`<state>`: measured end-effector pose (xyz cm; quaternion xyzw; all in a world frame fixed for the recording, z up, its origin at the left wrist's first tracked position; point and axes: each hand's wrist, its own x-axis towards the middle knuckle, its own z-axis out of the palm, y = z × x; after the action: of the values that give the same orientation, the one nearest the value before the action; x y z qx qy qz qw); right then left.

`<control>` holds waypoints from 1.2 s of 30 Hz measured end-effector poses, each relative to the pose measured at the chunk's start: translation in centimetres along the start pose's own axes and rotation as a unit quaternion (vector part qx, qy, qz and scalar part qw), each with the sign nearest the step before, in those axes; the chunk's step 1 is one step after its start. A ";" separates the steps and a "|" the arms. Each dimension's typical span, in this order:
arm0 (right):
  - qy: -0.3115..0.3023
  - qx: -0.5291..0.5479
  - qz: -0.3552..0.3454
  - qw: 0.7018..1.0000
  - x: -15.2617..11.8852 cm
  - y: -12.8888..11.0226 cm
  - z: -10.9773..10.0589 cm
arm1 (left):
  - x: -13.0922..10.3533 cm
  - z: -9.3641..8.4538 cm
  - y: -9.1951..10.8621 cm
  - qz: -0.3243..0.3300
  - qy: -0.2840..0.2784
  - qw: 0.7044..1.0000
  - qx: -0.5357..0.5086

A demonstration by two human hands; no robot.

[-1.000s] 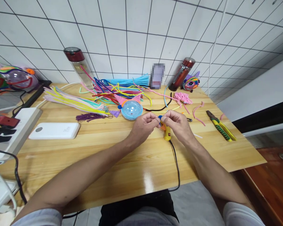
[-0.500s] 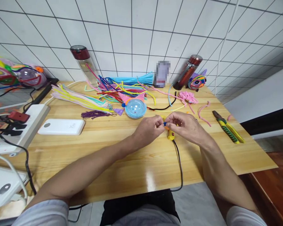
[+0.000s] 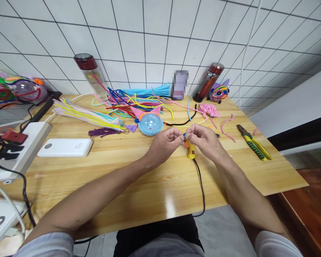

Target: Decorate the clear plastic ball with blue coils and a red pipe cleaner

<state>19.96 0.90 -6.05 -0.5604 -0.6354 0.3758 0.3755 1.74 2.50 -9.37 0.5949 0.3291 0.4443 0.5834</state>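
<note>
My left hand (image 3: 164, 144) and my right hand (image 3: 206, 141) meet over the table, fingertips pinched on a small blue piece of pipe cleaner (image 3: 184, 135). Most of that piece is hidden by the fingers. Just beneath the hands lies a yellow hot glue gun (image 3: 191, 152) with an orange trigger, its nozzle end covered by my fingers. Beyond my left hand sits a clear, bluish round plastic bowl (image 3: 150, 125). Pink ear-like pieces stand on its far rim, and a blue ball is at its left side.
Behind the bowl lie piles of coloured pipe cleaners (image 3: 149, 91), with a purple tassel (image 3: 104, 132) nearby. Pliers (image 3: 254, 142) rest at the right. A power bank (image 3: 65, 147) and power strip (image 3: 29, 150) are left. Two bottles stand by the wall; the glue gun's cord (image 3: 202, 185) runs over the front edge.
The view has swung slightly right, so the table's things sit further left. My hands have shifted a little, and my left fingers have turned, while both keep pinching the blue piece.
</note>
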 end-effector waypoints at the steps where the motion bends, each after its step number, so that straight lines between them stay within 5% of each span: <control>1: 0.015 0.018 0.010 1.000 0.0 0.0 0.4 | 0.0 0.0 0.1 -0.006 0.006 1.000 -0.017; 9: 0.093 0.171 0.026 0.981 -0.5 0.4 3.5 | -0.1 0.3 0.6 -0.033 0.053 0.994 -0.089; 17: 0.053 0.235 0.056 0.969 -0.2 0.3 3.0 | 0.2 0.3 0.5 -0.077 0.075 0.987 -0.117; 27: 0.078 0.088 -0.059 0.991 -0.3 0.7 2.4 | 0.3 0.6 1.1 -0.081 0.096 0.978 -0.167; 36: 0.018 -0.098 -0.096 0.990 -0.2 -0.5 0.1 | -0.5 0.2 0.6 -0.015 0.037 0.998 0.052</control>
<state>19.64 0.66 -5.62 -0.5374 -0.7133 0.2633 0.3648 1.64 1.93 -8.80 0.6026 0.3822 0.4397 0.5454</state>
